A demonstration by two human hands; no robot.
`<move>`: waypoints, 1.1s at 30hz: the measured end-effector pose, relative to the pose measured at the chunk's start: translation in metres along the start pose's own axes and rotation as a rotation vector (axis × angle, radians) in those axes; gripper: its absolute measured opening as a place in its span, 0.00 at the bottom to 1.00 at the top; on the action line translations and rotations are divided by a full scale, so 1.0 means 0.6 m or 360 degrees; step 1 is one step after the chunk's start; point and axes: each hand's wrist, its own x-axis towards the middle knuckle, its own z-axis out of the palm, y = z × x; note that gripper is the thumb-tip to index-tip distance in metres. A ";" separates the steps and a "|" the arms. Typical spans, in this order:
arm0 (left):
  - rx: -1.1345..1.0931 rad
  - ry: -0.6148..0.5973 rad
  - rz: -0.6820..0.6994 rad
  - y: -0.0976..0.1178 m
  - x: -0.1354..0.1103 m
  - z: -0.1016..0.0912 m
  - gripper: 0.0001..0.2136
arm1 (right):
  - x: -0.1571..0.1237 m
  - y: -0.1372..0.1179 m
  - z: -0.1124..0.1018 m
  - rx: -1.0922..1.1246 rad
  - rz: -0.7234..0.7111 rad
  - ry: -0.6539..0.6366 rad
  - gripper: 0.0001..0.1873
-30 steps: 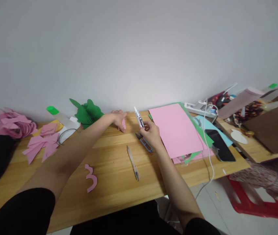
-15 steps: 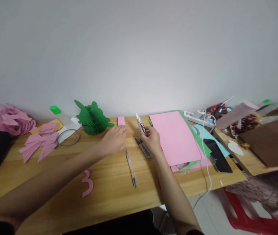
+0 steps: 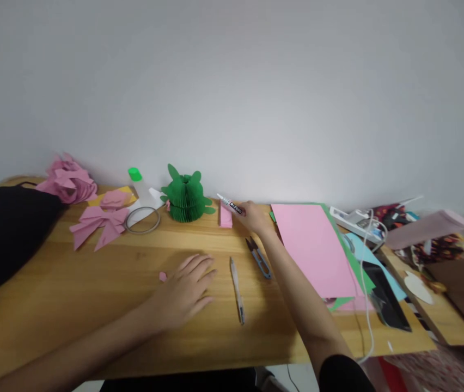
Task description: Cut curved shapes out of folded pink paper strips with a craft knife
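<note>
Tube of silvery-white material with a black B-7000 label [image 3: 231, 204] is clamped between the thumb and fingers of the person's right hand [image 3: 254, 216], towards the back of a pale wooden table [image 3: 191, 354]. From where I stand, its long axis slants almost sideways: the narrow pale tip points to the person's left and slightly away, towards the grey wall [image 3: 232, 98], overlapping a small pink oblong block [image 3: 226, 219]; I cannot tell whether they touch. The left hand [image 3: 185, 288] is palm down nearer the body, fingers slightly apart and thumb spread wider, partly covering a small pink paper piece [image 3: 162, 276]. To handle this well, I judge, the right fingers should grip lightly, since hard squeezing could force contents out, and keep the tip clear of the block; the left should lie flat and gentle, so the paper neither slides nor creases.
</note>
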 end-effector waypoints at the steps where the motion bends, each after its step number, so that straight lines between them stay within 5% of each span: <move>1: -0.0020 0.0023 -0.0007 0.000 -0.008 -0.002 0.14 | 0.006 -0.004 0.003 -0.0026 -0.0010 -0.0036 0.12; 9: -0.0067 0.0125 -0.0049 0.008 -0.046 -0.011 0.14 | 0.002 0.006 0.002 -0.0133 -0.0021 -0.0028 0.18; 17: -0.0113 0.0430 -0.0353 -0.033 -0.107 -0.004 0.11 | -0.149 0.028 -0.031 -0.0135 0.0172 0.0058 0.13; 24: -0.0077 0.0342 -0.0473 -0.039 -0.156 -0.013 0.11 | -0.270 -0.025 0.023 -0.0149 0.0279 -0.0221 0.09; 33: -0.0020 0.0236 -0.0435 -0.035 -0.199 -0.002 0.11 | -0.302 -0.109 0.050 -0.0213 0.0511 -0.0193 0.12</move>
